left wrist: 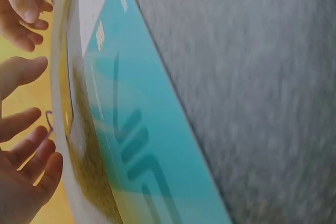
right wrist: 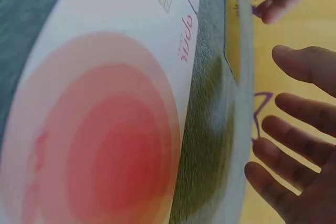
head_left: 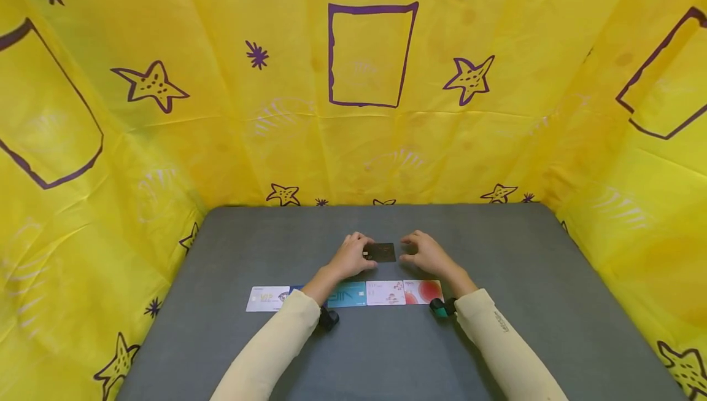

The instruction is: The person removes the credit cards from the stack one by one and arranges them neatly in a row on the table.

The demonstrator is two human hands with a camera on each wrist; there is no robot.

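A black card (head_left: 381, 252) with a chip lies flat on the grey table. My left hand (head_left: 351, 256) is at its left end, thumb and fingertips overlapping that end in the head view. The left wrist view shows this hand's fingers (left wrist: 31, 148) spread and relaxed. To the right of the card, my right hand (head_left: 429, 255) hovers apart from it, fingers loosely bent and holding nothing. Nearer me runs a row of cards: a white VIP card (head_left: 265, 299), a dark blue card partly behind my left forearm, a teal card (head_left: 348, 294), a pale floral card (head_left: 385, 293) and a red-circle card (head_left: 422, 291).
Yellow cloth walls (head_left: 287, 143) with purple drawings enclose the back and sides of the grey table (head_left: 491, 247). Black wrist straps (head_left: 329, 319) sit at both cuffs, and the right one is close over the red-circle card.
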